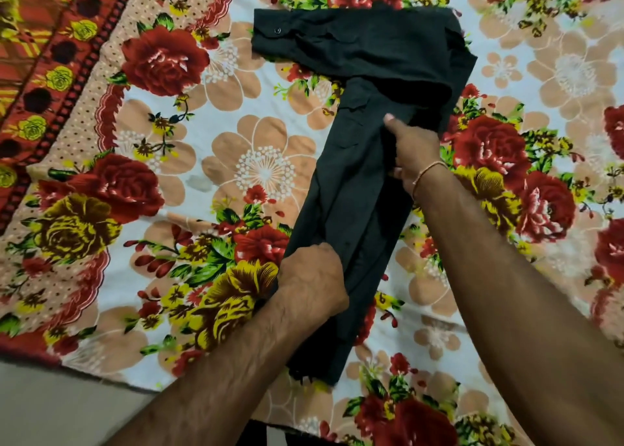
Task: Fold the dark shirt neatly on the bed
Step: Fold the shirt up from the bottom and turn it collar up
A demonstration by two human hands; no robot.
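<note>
Currently, left hand [312, 278] and right hand [413, 150] each pinch the narrow-folded black cotton shirt [354, 192]; uneven tension would skew its fold.

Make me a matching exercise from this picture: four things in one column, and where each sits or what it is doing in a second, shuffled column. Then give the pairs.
Column one
1. left hand
2. right hand
3. buttoned cuff
4. thread bracelet

Column two
A. lies at the far end of the dark shirt, stretched out to the left
B. grips the shirt's near left edge
C. circles the right wrist
D. grips the shirt's right edge, farther up

Pairs: 1-B, 2-D, 3-A, 4-C
</note>
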